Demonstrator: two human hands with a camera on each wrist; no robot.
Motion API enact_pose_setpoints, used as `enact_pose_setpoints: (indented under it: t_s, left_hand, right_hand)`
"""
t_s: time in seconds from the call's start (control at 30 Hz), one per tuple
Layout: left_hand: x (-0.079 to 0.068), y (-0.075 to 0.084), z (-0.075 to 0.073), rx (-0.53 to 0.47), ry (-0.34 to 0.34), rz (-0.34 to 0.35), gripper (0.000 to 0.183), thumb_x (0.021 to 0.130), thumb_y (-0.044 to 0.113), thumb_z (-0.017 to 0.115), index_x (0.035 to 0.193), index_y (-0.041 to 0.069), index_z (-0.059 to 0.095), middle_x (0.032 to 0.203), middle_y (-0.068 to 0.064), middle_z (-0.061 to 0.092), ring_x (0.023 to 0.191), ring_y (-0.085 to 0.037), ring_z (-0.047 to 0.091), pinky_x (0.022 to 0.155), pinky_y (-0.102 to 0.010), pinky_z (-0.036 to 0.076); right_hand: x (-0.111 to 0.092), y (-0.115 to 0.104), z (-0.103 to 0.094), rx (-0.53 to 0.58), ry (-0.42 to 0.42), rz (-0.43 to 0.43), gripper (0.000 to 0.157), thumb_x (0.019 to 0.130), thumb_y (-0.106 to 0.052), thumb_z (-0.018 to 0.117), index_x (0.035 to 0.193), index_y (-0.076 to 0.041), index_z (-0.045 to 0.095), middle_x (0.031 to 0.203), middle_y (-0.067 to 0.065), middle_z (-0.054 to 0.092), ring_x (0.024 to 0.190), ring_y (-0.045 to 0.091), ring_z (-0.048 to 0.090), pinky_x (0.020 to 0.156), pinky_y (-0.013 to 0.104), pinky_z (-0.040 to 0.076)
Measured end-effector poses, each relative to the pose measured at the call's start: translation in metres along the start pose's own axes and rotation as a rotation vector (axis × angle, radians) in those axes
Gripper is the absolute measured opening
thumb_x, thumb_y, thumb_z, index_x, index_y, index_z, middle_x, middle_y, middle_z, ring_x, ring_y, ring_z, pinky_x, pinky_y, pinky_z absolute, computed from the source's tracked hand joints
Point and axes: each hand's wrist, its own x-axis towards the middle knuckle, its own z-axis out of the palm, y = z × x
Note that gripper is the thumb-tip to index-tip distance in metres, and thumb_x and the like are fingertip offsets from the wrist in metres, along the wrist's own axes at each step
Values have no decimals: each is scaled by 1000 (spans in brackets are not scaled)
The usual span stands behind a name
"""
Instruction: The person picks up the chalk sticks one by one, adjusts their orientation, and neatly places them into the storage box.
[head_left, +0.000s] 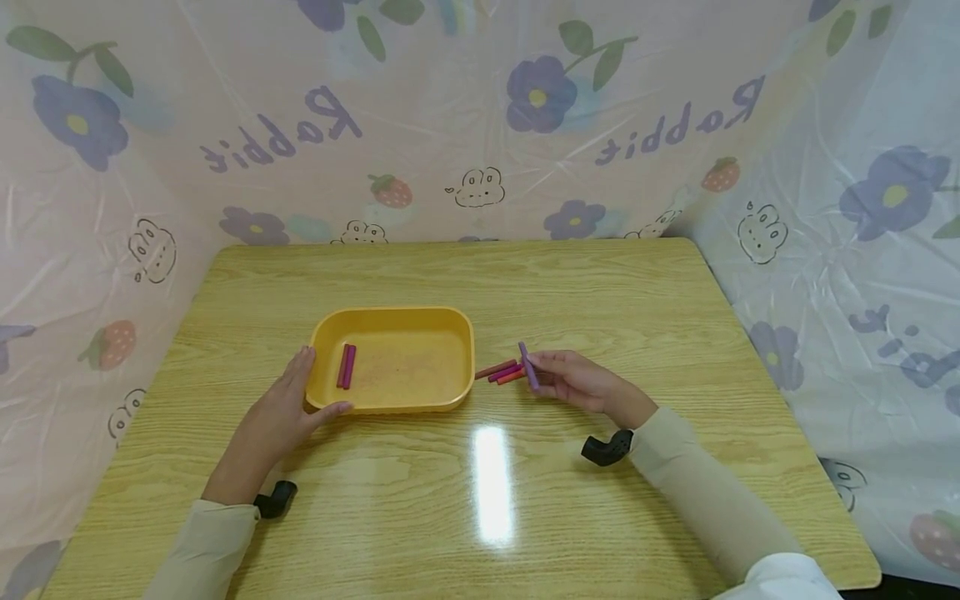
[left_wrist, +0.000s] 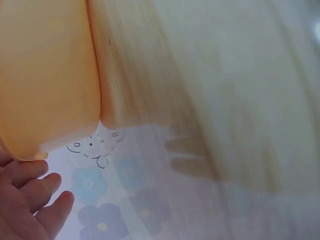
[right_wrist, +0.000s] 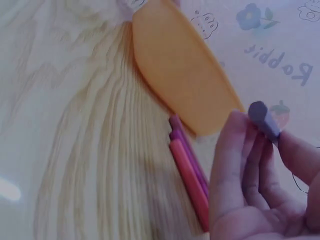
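A yellow plastic tray (head_left: 405, 400) sits on the table with two crayons (head_left: 347, 367), one reddish brown and one magenta, lying side by side in its left part. My left hand (head_left: 281, 408) rests against the tray's left front corner, its fingers along the left side and its thumb at the front rim. In the left wrist view those fingers (left_wrist: 37, 187) are spread. Right of the tray, my right hand (head_left: 581, 379) pinches a purple crayon (head_left: 528, 367) between thumb and fingers. Beneath it lie brown, magenta and orange-red crayons (right_wrist: 187, 175), close together on the table.
The wood-grain table (head_left: 405, 517) carries a bright light reflection near its front middle. A patterned plastic sheet (head_left: 465, 125) hangs behind the table and on both sides. Black wrist-worn pieces (head_left: 607, 448) sit at both cuffs.
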Motion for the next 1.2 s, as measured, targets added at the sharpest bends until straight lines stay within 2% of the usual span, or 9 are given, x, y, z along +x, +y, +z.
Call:
enact_pose_setpoints:
  t_s: [0.37,0.6,0.87,0.93,1.03,1.2]
  left_hand:
    - [1,-1,1,-16,-4,-4,111,77,70,53,149,11,-7,154,-14,-1,138,-40,10,103,-62,20]
    - [1,0,0,-12,-4,-7,111,77,69,55,149,12,-6,154,-13,0,138,-38,10,103,-61,20]
    - [2,0,0,-4,1,15,111,78,69,54,149,9,-6,154,-16,1,137,-40,12,102,-61,23]
    - [2,0,0,-5,4,17,111,78,69,54,149,8,-5,154,-16,1,137,-41,13,102,-61,23]
    - [2,0,0,-9,6,17,111,77,70,54,149,8,-5,154,-16,2,137,-41,13,101,-61,23]
    - [2,0,0,-12,0,13,111,77,70,53,149,9,-5,154,-16,1,136,-42,13,101,-62,23]
  right_hand:
    - [2,-3,13,67,-29,-9,39,100,-12,43,127,15,37,105,14,60,95,21,63,89,32,49]
    - [2,-6,19,48,-37,-33,41,99,-9,43,131,16,35,107,16,60,101,23,62,91,32,46]
    - [-1,-15,29,9,-5,-73,28,98,-8,46,121,5,53,118,23,55,105,25,60,92,34,45]
    - [-1,-18,32,10,7,-78,27,98,-8,47,121,5,53,120,25,53,107,25,60,91,34,46]
    - [-3,-22,37,-5,25,-87,32,97,-9,48,124,8,49,121,25,54,109,26,59,91,34,46]
    - [-4,-26,44,-22,52,-108,45,97,-8,48,134,14,35,119,18,57,115,28,54,92,33,44]
